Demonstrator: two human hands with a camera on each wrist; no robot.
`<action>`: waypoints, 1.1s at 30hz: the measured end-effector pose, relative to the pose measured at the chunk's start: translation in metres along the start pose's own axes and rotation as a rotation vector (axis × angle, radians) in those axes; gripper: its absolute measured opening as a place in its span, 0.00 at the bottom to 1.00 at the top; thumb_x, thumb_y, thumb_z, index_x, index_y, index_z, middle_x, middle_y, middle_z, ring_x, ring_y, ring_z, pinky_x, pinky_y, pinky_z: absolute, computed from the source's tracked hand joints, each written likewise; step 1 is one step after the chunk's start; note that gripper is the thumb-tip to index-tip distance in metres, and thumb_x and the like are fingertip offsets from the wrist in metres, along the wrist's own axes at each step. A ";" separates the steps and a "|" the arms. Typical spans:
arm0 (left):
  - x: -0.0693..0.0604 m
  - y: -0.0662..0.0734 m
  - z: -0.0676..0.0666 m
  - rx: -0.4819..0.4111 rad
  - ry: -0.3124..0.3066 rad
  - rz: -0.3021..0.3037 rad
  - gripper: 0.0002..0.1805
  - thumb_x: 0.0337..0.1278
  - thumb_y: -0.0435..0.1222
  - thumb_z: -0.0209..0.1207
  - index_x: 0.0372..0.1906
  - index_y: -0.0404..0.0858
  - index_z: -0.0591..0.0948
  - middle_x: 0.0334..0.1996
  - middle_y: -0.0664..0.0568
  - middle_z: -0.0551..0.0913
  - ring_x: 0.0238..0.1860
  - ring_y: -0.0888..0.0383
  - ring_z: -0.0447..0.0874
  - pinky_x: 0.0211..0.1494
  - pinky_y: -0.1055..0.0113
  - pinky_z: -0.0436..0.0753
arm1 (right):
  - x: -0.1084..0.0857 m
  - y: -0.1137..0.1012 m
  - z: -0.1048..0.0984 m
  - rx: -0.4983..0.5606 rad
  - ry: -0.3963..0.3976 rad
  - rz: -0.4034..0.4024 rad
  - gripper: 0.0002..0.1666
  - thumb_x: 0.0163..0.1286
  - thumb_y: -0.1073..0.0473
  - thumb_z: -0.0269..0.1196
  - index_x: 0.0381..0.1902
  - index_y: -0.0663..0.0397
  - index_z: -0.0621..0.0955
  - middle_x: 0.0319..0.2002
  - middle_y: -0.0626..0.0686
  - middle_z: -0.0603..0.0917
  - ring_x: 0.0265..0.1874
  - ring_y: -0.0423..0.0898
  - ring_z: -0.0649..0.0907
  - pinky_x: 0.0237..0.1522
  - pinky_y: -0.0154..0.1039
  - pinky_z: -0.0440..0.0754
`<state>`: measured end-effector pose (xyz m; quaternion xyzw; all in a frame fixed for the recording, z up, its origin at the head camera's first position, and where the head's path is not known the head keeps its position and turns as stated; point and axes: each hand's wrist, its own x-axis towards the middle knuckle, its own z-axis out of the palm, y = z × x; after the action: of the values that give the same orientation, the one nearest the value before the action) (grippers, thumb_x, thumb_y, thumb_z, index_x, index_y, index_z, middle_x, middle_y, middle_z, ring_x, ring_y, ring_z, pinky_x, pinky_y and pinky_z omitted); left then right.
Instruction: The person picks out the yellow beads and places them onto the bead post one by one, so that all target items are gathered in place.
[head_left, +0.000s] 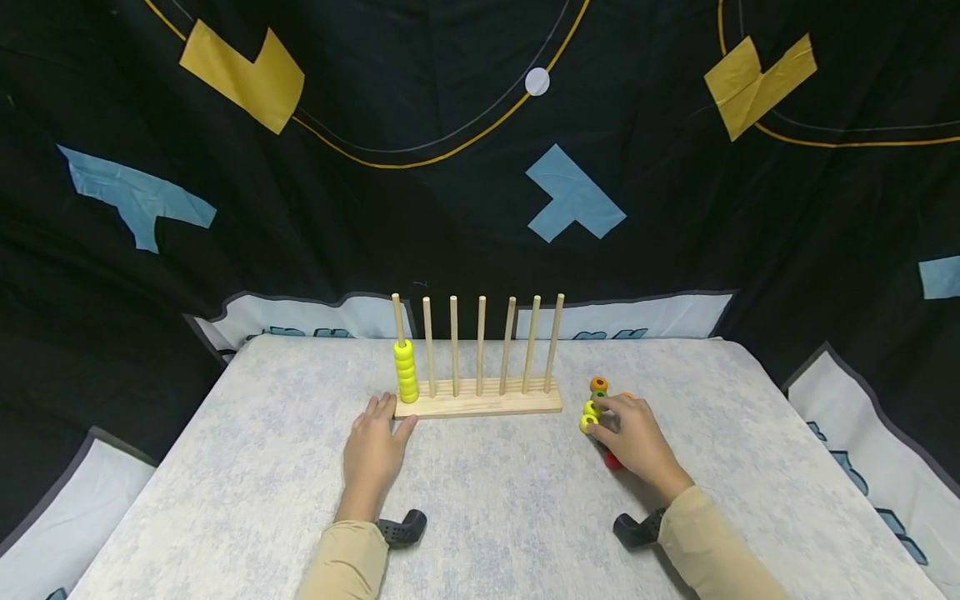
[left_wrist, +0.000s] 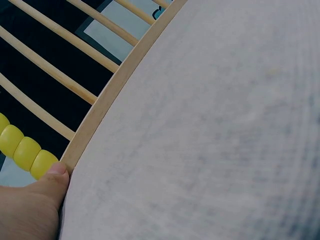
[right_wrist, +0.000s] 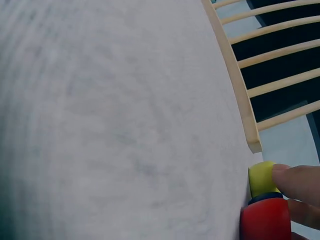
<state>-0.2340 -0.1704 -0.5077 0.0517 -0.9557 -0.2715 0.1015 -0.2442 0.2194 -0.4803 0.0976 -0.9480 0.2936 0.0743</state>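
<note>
A pale wooden peg rack (head_left: 480,405) stands on the table, with several upright pegs. Several yellow beads (head_left: 405,372) are stacked on its leftmost peg. My left hand (head_left: 373,450) rests against the rack's left end, its thumb touching the base's front edge near those beads. To the right of the rack, my right hand (head_left: 633,435) pinches a yellow bead (head_left: 588,424) between thumb and finger, low at the table. Another yellow bead (head_left: 591,408) lies just behind. A red bead (right_wrist: 265,220) is close under the fingers; the hand partly hides this group.
An orange bead (head_left: 598,383) and a green bead (head_left: 599,396) lie beyond the right hand. The pale patterned table (head_left: 495,500) spreads in front of the rack. A black cloth (head_left: 450,233) with taped shapes hangs behind. Each wrist wears a dark camera mount.
</note>
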 end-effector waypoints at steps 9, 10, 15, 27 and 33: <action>0.001 -0.002 0.001 -0.007 0.004 -0.006 0.37 0.70 0.53 0.55 0.73 0.35 0.66 0.74 0.43 0.65 0.77 0.41 0.56 0.76 0.40 0.61 | 0.000 -0.002 0.005 -0.020 0.001 -0.019 0.28 0.61 0.53 0.73 0.57 0.55 0.81 0.48 0.54 0.85 0.53 0.57 0.78 0.54 0.56 0.78; 0.001 -0.002 0.001 -0.008 0.006 -0.006 0.37 0.69 0.53 0.55 0.73 0.35 0.66 0.74 0.43 0.65 0.77 0.41 0.56 0.76 0.40 0.61 | 0.000 -0.002 0.005 -0.021 0.000 -0.027 0.28 0.61 0.54 0.73 0.58 0.56 0.81 0.47 0.54 0.85 0.52 0.57 0.78 0.54 0.56 0.78; 0.000 -0.001 0.001 -0.006 0.009 -0.006 0.36 0.69 0.53 0.55 0.73 0.35 0.66 0.74 0.42 0.65 0.77 0.41 0.56 0.76 0.41 0.61 | 0.000 -0.005 0.007 -0.046 -0.008 -0.045 0.27 0.61 0.54 0.73 0.57 0.56 0.82 0.49 0.55 0.85 0.53 0.57 0.79 0.56 0.57 0.78; -0.001 0.000 0.000 -0.016 0.024 -0.004 0.36 0.69 0.52 0.57 0.73 0.35 0.67 0.74 0.42 0.66 0.76 0.39 0.58 0.74 0.38 0.64 | 0.000 -0.006 0.012 -0.070 -0.019 -0.027 0.21 0.61 0.53 0.73 0.51 0.54 0.85 0.52 0.54 0.85 0.55 0.57 0.79 0.56 0.56 0.78; -0.001 0.000 0.001 -0.020 0.030 -0.002 0.36 0.69 0.52 0.57 0.72 0.35 0.67 0.73 0.42 0.67 0.76 0.39 0.59 0.73 0.38 0.65 | 0.001 -0.005 0.013 -0.079 -0.016 -0.036 0.22 0.62 0.53 0.72 0.52 0.55 0.85 0.53 0.56 0.85 0.56 0.59 0.79 0.58 0.58 0.78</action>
<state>-0.2329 -0.1699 -0.5092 0.0557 -0.9513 -0.2801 0.1163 -0.2450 0.2076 -0.4881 0.1140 -0.9575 0.2539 0.0760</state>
